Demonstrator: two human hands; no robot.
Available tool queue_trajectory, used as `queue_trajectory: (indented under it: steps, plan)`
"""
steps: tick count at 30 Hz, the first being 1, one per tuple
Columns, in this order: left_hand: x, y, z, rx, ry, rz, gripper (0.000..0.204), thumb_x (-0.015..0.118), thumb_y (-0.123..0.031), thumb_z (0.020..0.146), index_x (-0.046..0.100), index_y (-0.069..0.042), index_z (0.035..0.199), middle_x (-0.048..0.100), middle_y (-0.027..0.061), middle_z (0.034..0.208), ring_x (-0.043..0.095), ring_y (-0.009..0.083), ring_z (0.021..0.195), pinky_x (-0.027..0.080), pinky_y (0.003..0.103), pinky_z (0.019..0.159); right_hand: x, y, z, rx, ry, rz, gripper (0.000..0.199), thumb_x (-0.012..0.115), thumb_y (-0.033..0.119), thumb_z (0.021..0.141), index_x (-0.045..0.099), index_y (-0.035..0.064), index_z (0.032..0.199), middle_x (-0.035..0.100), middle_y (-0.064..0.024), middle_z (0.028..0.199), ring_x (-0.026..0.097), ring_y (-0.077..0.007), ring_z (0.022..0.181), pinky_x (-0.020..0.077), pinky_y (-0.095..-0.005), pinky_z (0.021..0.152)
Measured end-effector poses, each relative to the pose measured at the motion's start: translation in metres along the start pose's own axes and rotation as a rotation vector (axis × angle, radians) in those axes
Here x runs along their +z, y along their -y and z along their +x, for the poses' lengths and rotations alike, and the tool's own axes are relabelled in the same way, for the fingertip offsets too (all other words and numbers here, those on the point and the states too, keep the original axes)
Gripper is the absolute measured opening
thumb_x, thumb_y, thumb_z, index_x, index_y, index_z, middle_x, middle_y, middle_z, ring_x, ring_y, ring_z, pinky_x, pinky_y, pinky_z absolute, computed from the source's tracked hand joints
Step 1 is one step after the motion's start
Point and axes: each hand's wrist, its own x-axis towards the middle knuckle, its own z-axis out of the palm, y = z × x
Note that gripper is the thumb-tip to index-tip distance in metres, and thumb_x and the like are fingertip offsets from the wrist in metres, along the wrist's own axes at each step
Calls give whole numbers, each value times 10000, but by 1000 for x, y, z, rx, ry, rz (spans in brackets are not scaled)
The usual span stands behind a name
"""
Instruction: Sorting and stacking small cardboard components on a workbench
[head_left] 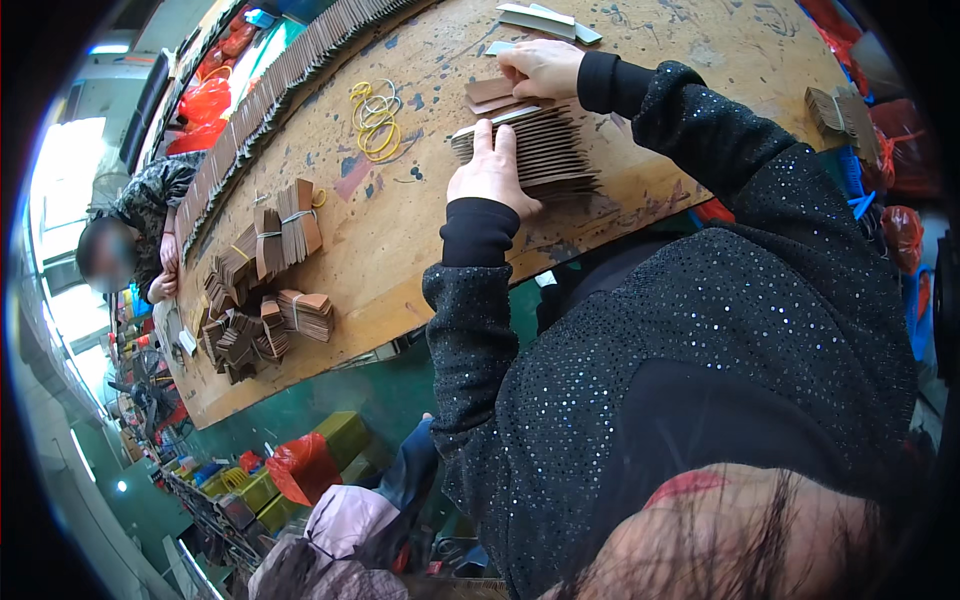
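A stack of thin brown flat pieces [548,150] lies fanned on the worktable, with a pale strip along its far edge. My left hand [492,172] grips the stack's left end, two fingers laid over it and the thumb hidden. Just beyond, my right hand [545,72] has its fingers closed at the edge of a few loose brown flat pieces [490,95]; the fingertips are partly hidden. Pale strips [540,20] lie past my right hand. Yellow rubber bands [378,135] sit in a loose pile to the left of the stack.
Banded brown bundles [285,235] crowd the left end of the wooden table [380,270]. A long row of brown pieces [260,115] runs along the far edge. Another person [145,225] is at the left edge, and a person in pink [350,520] is below. More bundles [840,118] lie far right.
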Motion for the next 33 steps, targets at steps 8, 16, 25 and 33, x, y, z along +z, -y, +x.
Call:
queue_trajectory:
  steps: [8, 16, 25, 33]
  plan:
    - [2, 2, -1, 16, -17, -17, 973, 821, -316, 545, 343, -68, 1355, 299, 137, 1454, 558, 318, 1115, 488, 384, 910, 1, 6, 0, -219, -114, 251, 149, 616, 94, 812, 632, 21, 941, 638, -133, 869, 612, -294, 829, 487, -357, 747]
    - [3, 2, 0, 32, -33, -40, 956, 828, -301, 546, 353, -62, 1340, 309, 127, 1444, 571, 321, 1089, 493, 392, 893, -1, 20, -6, -169, 230, 11, 250, 591, 42, 799, 673, 53, 1035, 643, -138, 1011, 599, -310, 968, 479, -356, 843]
    - [4, -2, -5, 19, -80, -33, 935, 835, -300, 536, 374, -81, 1320, 305, 129, 1448, 603, 336, 1026, 519, 392, 842, -15, 31, -5, -280, 404, -54, 464, 457, -26, 748, 591, 63, 1183, 627, -198, 1082, 577, -351, 1025, 438, -387, 909]
    - [-5, 1, -3, 2, -10, -28, 904, 835, -290, 527, 394, -88, 1291, 288, 97, 1449, 602, 330, 1023, 520, 399, 835, -21, 34, -6, -197, 379, 80, 357, 479, 26, 789, 641, 42, 1107, 660, -173, 957, 617, -322, 909, 491, -366, 820]
